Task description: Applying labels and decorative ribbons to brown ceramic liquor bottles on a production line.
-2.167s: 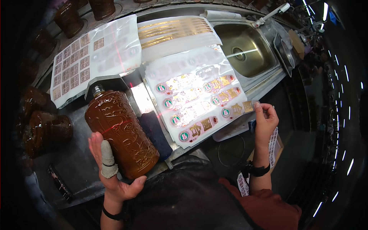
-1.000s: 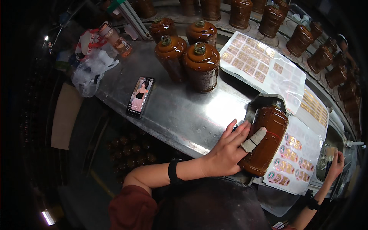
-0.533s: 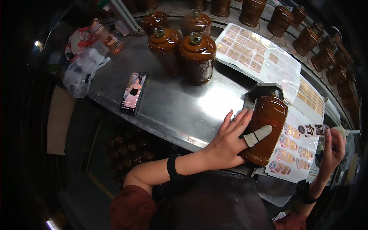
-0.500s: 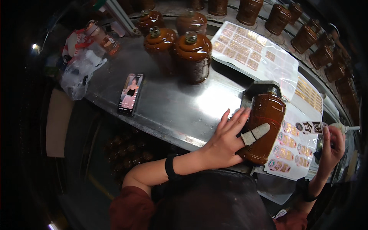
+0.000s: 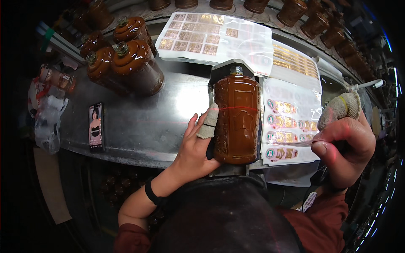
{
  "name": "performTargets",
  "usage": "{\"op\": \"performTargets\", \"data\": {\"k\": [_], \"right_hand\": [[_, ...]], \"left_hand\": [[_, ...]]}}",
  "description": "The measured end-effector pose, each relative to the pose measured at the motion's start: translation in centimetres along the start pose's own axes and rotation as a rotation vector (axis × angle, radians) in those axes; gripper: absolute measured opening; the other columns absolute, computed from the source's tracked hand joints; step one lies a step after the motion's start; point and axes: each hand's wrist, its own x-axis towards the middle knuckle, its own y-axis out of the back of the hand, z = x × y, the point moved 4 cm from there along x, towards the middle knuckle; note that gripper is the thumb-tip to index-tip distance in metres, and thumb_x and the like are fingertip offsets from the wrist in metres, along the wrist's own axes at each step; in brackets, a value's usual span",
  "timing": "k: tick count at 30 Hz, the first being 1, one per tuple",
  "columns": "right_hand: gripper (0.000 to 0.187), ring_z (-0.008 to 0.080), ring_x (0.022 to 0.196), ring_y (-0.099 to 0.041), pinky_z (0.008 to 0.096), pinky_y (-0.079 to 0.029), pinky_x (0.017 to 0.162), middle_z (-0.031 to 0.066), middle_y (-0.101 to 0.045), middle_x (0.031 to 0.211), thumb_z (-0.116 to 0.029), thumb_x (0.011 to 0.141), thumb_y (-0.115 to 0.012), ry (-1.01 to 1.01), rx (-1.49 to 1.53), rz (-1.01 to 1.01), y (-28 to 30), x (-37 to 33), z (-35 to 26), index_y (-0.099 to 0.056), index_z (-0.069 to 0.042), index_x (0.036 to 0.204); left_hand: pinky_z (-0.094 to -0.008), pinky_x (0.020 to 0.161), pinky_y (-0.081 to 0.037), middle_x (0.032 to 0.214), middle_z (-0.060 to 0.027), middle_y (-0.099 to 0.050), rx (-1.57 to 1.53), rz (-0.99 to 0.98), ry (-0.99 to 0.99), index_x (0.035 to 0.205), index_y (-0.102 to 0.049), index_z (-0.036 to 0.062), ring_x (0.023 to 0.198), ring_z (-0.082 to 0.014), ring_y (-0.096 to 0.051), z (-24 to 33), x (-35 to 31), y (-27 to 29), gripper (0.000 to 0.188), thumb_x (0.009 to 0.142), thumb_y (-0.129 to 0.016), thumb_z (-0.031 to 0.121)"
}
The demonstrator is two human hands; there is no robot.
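Observation:
A brown glossy bottle [image 5: 238, 122] lies in a dark angled cradle [image 5: 219, 72], its clear glass neck pointing away from me. A thin red light line crosses its front panel. Against the bottle's left side rests my left hand [image 5: 195, 149], a cloth finger cover on the digit touching it and the other fingers stretched out. My right hand [image 5: 348, 145], raised right of the bottle, pinches the edge of a thin clear sticker [image 5: 301, 144], seen almost edge-on. Cloth also covers a right finger. Below that hand lies a sheet of gold and pink stickers [image 5: 282, 122].
More label sheets [image 5: 249, 46] lie beyond the cradle. Several brown bottles [image 5: 137, 63] stand at the left back; others line the conveyor [image 5: 278, 27] behind. A phone [image 5: 95, 126] lies on the metal table [image 5: 164, 114], with a plastic bag [image 5: 50, 118] at its left end.
My view has turned, bringing the bottle nearer the middle. The left hand has slid from the bottle's front to its left side. The right hand has come up closer with the sticker.

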Motion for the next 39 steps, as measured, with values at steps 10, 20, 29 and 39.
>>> {"op": "performTargets", "data": {"k": [10,20,29,39], "right_hand": [[0.019,0.0048,0.062,-0.045,0.0238,-0.034,0.055,-0.0006,-0.061,0.079,-0.019,0.081,-0.081,-0.27,0.317,-0.29,-6.9,4.9,6.8,-0.071,-0.003,0.083],[0.018,0.0148,0.066,-0.049,0.0315,-0.041,0.06,0.0038,-0.059,0.073,-0.02,0.08,-0.08,-0.231,0.212,-0.244,-9.8,6.1,10.3,-0.07,-0.005,0.082],[0.019,0.0154,0.071,-0.052,0.0312,-0.044,0.064,0.0053,-0.061,0.076,-0.019,0.081,-0.078,-0.234,0.302,-0.117,-10.7,5.6,11.2,-0.068,-0.003,0.082],[0.022,0.0166,0.074,-0.053,0.0316,-0.044,0.064,0.0062,-0.062,0.077,-0.021,0.083,-0.078,-0.217,0.357,-0.08,-11.0,5.5,12.1,-0.068,-0.002,0.082]], "left_hand": [[-0.0515,0.12,-0.022,0.157,-0.0271,-0.033,-0.305,-0.087,0.144,0.155,-0.027,-0.0046,0.148,-0.038,-0.031,0.9,0.6,1.7,0.099,0.079,-0.08,0.033],[-0.0404,0.119,-0.025,0.156,-0.0231,-0.032,-0.455,-0.031,0.356,0.156,-0.009,-0.0106,0.145,-0.0285,-0.033,0.8,3.4,0.0,0.102,0.088,-0.075,0.026],[-0.0461,0.111,-0.034,0.14,-0.0266,-0.044,-0.402,0.027,0.317,0.148,-0.029,-0.0102,0.128,-0.0374,-0.047,0.7,3.4,-0.5,0.09,0.084,-0.078,0.031],[-0.0427,0.114,-0.034,0.145,-0.0251,-0.042,-0.596,-0.021,0.496,0.151,-0.02,-0.0116,0.136,-0.0312,-0.044,0.6,3.5,-0.9,0.095,0.086,-0.077,0.028]]}}
